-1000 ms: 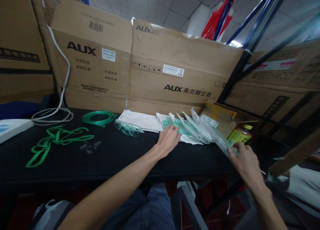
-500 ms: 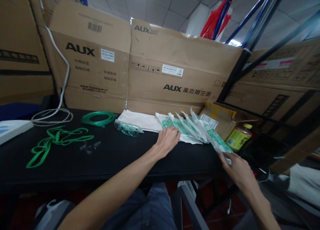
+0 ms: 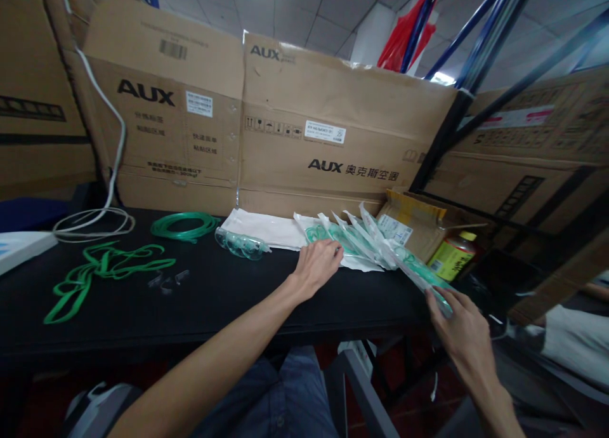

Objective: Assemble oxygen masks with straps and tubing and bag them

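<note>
My left hand (image 3: 316,266) rests with curled fingers on the near edge of a fanned row of sealed clear packets (image 3: 347,242) holding green tubing, on the black table (image 3: 214,298). Over the table's right end, my right hand (image 3: 459,327) pinches the lower end of one long packet (image 3: 409,266), which slants up toward the row. A clear mask (image 3: 240,243) lies left of the packets, beside a flat white packet (image 3: 269,228).
A green tubing coil (image 3: 183,225), green straps (image 3: 102,270), small clear connectors (image 3: 166,280) and a white cable (image 3: 90,221) lie at left. AUX cardboard boxes (image 3: 304,127) wall the back. An open carton (image 3: 419,222) and a yellow-labelled bottle (image 3: 451,255) stand at right, by a dark metal rack (image 3: 457,114).
My right hand has drawn one packet out of the row toward me and down past the table's right end. My left hand has stayed on the packets.
</note>
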Action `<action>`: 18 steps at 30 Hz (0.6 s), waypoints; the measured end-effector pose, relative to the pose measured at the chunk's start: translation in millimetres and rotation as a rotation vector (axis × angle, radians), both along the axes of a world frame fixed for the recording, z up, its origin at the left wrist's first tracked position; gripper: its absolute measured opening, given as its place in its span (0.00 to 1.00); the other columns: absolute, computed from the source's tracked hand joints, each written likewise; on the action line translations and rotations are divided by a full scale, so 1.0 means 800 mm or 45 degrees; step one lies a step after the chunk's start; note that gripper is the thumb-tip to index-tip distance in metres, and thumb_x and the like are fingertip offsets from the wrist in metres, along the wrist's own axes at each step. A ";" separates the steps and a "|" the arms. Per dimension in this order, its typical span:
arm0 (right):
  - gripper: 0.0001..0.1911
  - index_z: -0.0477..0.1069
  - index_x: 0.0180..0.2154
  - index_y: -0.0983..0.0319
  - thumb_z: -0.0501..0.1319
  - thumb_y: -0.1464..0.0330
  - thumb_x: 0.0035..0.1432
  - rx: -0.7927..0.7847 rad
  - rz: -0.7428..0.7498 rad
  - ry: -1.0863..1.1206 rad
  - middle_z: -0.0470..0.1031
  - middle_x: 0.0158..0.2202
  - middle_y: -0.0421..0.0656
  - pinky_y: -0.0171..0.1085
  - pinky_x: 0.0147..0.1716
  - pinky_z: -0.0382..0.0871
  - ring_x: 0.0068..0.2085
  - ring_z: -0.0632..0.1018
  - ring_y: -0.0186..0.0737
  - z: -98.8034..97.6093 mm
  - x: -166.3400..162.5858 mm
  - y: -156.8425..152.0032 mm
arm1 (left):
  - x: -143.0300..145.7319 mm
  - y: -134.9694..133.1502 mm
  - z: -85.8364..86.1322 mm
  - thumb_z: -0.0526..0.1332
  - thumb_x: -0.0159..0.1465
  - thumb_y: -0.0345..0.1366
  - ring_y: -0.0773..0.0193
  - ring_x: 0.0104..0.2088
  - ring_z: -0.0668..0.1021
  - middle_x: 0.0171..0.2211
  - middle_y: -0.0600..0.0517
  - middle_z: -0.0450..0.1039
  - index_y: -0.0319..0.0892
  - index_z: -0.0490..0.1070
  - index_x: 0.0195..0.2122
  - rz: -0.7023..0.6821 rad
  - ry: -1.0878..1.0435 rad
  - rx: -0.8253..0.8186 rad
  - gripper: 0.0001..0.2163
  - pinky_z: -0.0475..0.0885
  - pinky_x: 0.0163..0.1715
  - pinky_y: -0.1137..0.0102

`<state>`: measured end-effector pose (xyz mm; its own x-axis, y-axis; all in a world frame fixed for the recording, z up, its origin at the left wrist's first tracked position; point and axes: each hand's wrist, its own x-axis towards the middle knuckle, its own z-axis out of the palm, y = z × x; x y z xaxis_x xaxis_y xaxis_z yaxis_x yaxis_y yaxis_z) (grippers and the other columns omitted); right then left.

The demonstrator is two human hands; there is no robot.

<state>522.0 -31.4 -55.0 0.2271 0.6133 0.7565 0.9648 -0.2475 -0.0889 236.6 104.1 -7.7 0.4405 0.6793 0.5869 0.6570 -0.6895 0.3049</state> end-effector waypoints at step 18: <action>0.15 0.72 0.27 0.59 0.57 0.69 0.68 0.068 1.281 0.582 0.75 0.27 0.42 0.46 0.44 0.73 0.33 0.78 0.42 0.079 -0.194 -0.056 | 0.011 -0.010 0.001 0.50 0.74 0.35 0.56 0.50 0.76 0.46 0.46 0.77 0.40 0.74 0.50 -0.304 0.071 0.135 0.14 0.70 0.54 0.62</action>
<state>366.8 -76.4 8.6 -0.0918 0.6440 0.7595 0.5971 0.6460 -0.4755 245.5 96.5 -7.2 0.6146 0.4886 0.6193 0.4860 -0.8529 0.1907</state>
